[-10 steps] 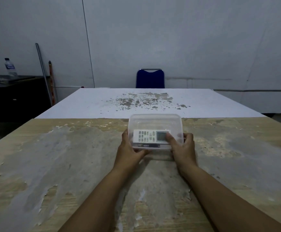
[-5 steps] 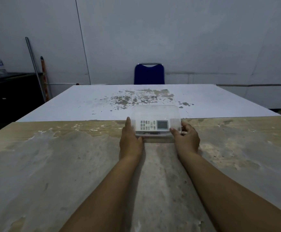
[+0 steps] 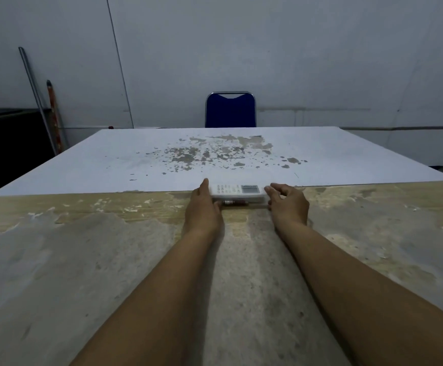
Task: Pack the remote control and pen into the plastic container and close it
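Both arms outstretched; left hand (image 3: pixel 203 207) flat, right hand (image 3: pixel 289 204) fingers curled.

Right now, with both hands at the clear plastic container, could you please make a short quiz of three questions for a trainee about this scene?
1. True or false: the white remote control lies inside the clear plastic container.
2. Which hand rests flat against the container's side? A) left hand B) right hand
3. Fill the blank: behind the white far table stands a ____ chair.

Key: 1 true; 2 A; 3 blue. The pen is hard to tell: only a small dark thing shows under the remote.
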